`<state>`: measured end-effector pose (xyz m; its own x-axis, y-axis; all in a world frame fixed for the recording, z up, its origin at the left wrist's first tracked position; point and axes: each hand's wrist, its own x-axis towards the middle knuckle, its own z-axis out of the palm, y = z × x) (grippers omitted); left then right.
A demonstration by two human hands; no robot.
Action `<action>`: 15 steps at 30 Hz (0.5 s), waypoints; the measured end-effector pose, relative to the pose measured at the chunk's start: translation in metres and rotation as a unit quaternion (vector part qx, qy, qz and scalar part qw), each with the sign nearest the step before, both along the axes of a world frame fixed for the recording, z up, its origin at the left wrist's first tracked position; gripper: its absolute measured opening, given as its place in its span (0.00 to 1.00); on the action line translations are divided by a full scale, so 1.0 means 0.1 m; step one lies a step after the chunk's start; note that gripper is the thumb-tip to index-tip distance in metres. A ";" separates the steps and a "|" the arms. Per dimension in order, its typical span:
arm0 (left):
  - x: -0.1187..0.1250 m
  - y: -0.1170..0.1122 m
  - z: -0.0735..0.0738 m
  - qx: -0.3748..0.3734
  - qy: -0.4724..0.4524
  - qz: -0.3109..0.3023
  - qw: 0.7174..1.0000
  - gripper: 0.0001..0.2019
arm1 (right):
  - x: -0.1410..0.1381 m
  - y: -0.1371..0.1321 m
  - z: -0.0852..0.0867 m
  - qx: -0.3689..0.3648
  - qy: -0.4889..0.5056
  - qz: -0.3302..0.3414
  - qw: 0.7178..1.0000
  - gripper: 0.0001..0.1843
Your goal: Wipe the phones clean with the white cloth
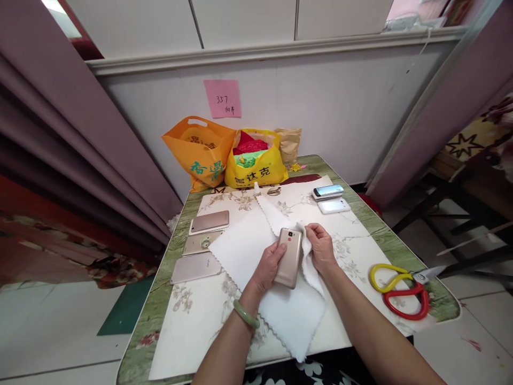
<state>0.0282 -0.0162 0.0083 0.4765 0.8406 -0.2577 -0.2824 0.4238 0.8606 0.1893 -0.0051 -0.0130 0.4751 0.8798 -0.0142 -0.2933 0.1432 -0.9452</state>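
A gold smartphone (289,262), its back and camera facing up, is gripped along its left side by my left hand (267,267). Beneath and around it spreads a white cloth (244,240) with zigzag edges. My right hand (319,246) pinches a gathered part of this cloth close to the phone's upper right edge. On my left, a rose-gold phone (210,221), a gold phone with a round sticker (198,244) and a pale pink phone (196,267) lie in a column. Toward the far right are a phone with a bluish face (328,191) and a white phone (334,206).
Large scissors (401,289) with yellow and red handles rest at the right edge, blades pointing outward. An orange bag (196,155), a filled yellow bag (256,166) and a brown paper bag (289,144) stand at the back. A small white bottle (257,189) sits before them.
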 end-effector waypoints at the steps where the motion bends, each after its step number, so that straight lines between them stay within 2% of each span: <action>1: 0.00 0.00 -0.01 0.007 0.006 -0.002 1.000 0.25 | 0.00 0.00 0.00 0.000 0.003 0.007 1.000 0.20; 4: 0.02 0.00 -0.04 0.021 0.017 0.021 0.999 0.24 | 0.00 -0.04 0.02 0.007 -0.046 0.031 0.998 0.19; 8: 0.04 0.01 -0.07 0.014 0.016 0.091 0.996 0.23 | -0.02 -0.10 0.03 -0.003 -0.132 0.099 0.986 0.18; 11: 0.05 0.03 -0.08 0.000 -0.007 0.152 0.988 0.23 | -0.01 -0.14 0.06 -0.012 -0.175 0.199 0.964 0.19; 15: 0.06 0.05 -0.09 -0.026 -0.048 0.225 0.973 0.24 | 0.04 -0.18 0.11 -0.008 -0.202 0.340 0.918 0.20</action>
<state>0.0337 -0.0109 -0.0009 0.0873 0.9564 -0.2788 -0.5276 0.2817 0.8014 0.1929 -0.0227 -0.0020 -0.2154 0.9761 0.0275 0.0644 0.0423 -0.9970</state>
